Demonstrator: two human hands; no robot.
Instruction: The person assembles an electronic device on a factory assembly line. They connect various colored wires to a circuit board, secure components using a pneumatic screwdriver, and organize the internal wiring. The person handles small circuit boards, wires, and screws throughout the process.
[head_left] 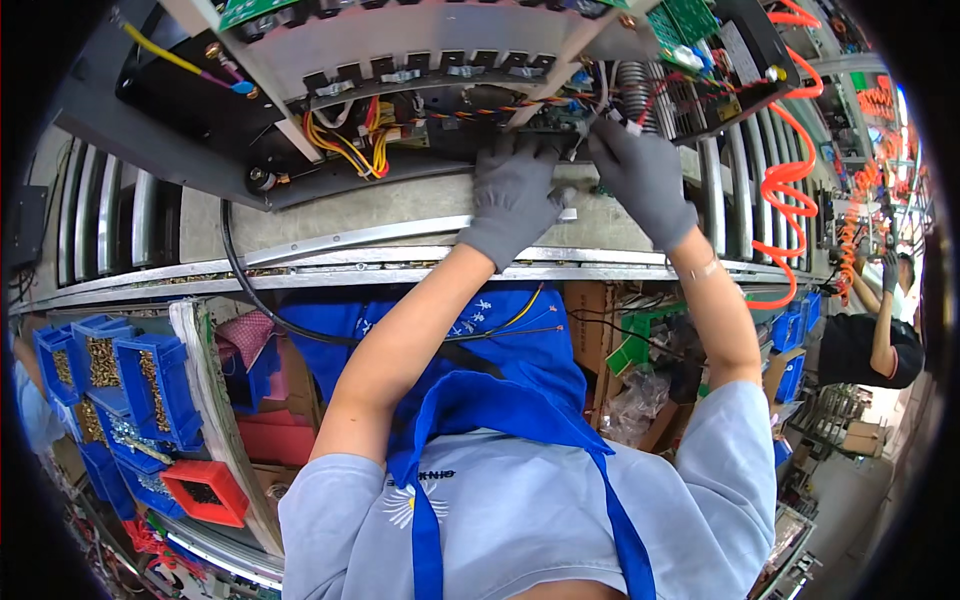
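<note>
In grey work gloves, both my hands reach over the near edge of a dark metal equipment housing (pixel 330 185). My left hand (pixel 515 200) rests on that edge with its fingers stretched inward and its thumb apart; the fingertips are partly hidden. To its right, my right hand (pixel 645 180) is closed at the fingertips around a thin pale cable (pixel 602 92) by a small circuit board (pixel 553 120). A white plug (pixel 633 128) shows beside these fingers. Yellow and red wires (pixel 375 150) hang left of my left hand, and a ribbed hose (pixel 636 90) stands beyond my right.
The housing sits on a roller conveyor (pixel 712 190) with a metal rail (pixel 400 275) along its near side. A black cable (pixel 235 260) droops over that rail. Blue parts bins (pixel 160 390) and a red bin (pixel 208 492) stand left; an orange coiled hose (pixel 790 195) hangs right. A co-worker (pixel 865 350) is far right.
</note>
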